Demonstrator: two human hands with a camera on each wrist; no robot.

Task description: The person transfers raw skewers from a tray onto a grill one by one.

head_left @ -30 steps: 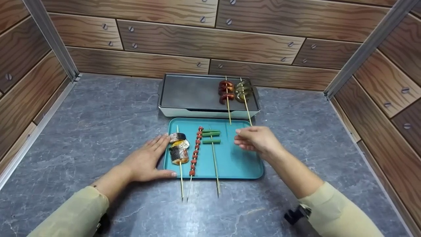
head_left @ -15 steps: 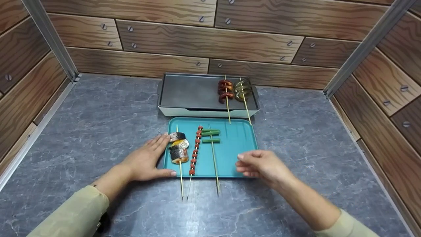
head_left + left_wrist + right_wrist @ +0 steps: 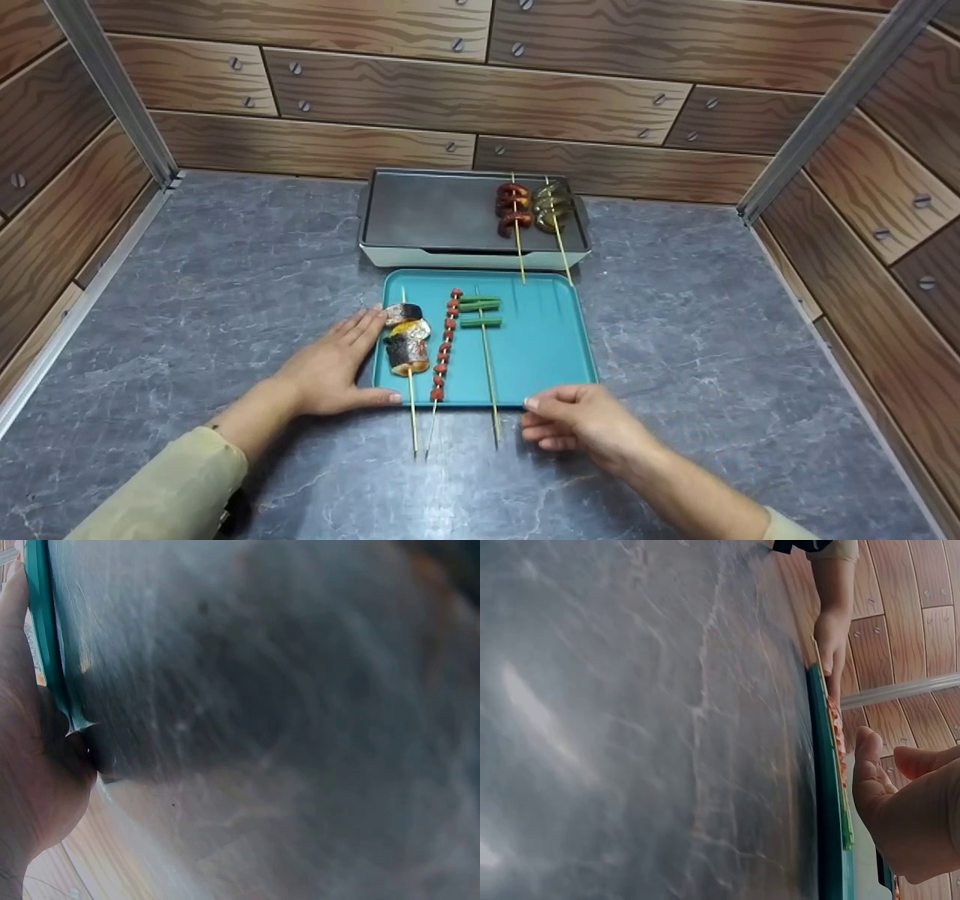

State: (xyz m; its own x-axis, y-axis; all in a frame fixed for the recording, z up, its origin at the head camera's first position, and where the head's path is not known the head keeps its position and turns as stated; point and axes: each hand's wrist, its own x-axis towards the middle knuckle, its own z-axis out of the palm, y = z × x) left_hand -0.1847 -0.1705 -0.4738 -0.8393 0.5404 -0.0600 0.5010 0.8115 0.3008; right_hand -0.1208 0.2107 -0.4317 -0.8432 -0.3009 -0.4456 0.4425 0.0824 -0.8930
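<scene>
In the head view my left hand (image 3: 330, 367) rests along the left rim of a teal tray (image 3: 547, 352), fingers straight, thumb at the front-left corner. Beside it lies a skewer of dark-skinned chunks with a yellow piece (image 3: 407, 345). Next to that are a skewer of small red pieces (image 3: 445, 345) and one with green stalks (image 3: 480, 304), all on the tray with their sticks over its front edge. My right hand (image 3: 592, 427) hovers by the tray's front-right edge, fingers loosely bent. The right wrist view shows this hand (image 3: 907, 802) with nothing between thumb and fingers.
Behind the tray stands a flat dark griddle (image 3: 435, 206) with a pale body. On its right side lie a reddish-brown skewer (image 3: 514, 206) and a dark green, glossy skewer (image 3: 551, 206), sticks pointing forward. Wood-patterned walls (image 3: 375, 90) enclose the grey marbled table (image 3: 262, 247).
My right hand has moved from beside the griddle's skewer sticks, back toward me across the tray's right side, to its front edge. The left hand and the skewers stay in place.
</scene>
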